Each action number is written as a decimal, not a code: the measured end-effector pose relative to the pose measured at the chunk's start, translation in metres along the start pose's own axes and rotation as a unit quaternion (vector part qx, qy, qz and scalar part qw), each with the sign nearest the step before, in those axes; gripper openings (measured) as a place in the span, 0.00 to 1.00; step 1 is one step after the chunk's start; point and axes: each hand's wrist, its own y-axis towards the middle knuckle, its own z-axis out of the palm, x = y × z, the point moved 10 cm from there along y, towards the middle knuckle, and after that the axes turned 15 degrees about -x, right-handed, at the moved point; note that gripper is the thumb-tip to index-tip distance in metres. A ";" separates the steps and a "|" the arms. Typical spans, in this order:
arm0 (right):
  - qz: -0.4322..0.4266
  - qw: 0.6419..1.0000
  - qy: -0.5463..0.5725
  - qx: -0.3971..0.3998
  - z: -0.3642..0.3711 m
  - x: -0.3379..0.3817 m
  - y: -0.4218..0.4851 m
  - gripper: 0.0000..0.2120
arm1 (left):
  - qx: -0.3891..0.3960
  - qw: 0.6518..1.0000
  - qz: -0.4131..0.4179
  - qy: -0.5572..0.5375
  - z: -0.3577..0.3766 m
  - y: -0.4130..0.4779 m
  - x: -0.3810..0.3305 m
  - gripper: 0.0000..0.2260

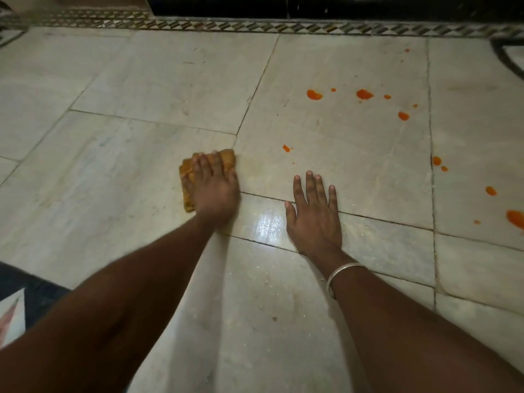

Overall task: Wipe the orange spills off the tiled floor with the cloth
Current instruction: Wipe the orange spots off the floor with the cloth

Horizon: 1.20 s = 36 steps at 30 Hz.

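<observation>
My left hand (214,188) presses flat on a folded orange-stained cloth (187,177) on the pale tiled floor (141,171), near a tile joint at centre. My right hand (313,214) rests palm down with fingers spread on the floor to the right of the cloth, holding nothing; a metal bangle sits on that wrist. Several orange spills dot the tiles to the right: one blob (314,95), another (364,94), a small spot (286,148) closest to the cloth, and a larger patch (516,218) at the right edge.
A patterned mosaic border (255,25) runs along the far side below a dark wall base (340,5). A dark fabric and a pale object (17,310) lie at the lower left. A bright light glare (268,225) shines on the floor between my hands.
</observation>
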 end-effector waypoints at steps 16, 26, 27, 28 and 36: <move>0.006 1.000 0.011 0.015 -0.008 0.001 -0.001 0.32 | -0.011 0.984 0.140 0.108 -0.042 -0.074 -0.061 0.20; 0.104 0.994 0.025 -0.032 -0.027 -0.036 0.002 0.36 | 0.007 0.957 -0.017 -0.288 -0.104 -0.012 -0.100 0.15; 0.106 0.994 0.009 -0.036 -0.029 -0.043 0.005 0.36 | 0.021 0.945 -0.039 -0.325 -0.104 -0.005 -0.106 0.10; 0.107 0.994 -0.003 -0.040 -0.031 -0.050 0.008 0.35 | 0.045 0.929 -0.064 -0.361 -0.099 0.001 -0.112 0.06; 0.104 0.994 0.008 -0.013 -0.020 -0.070 0.031 0.39 | 0.035 0.926 -0.141 -0.348 -0.030 0.018 -0.111 0.21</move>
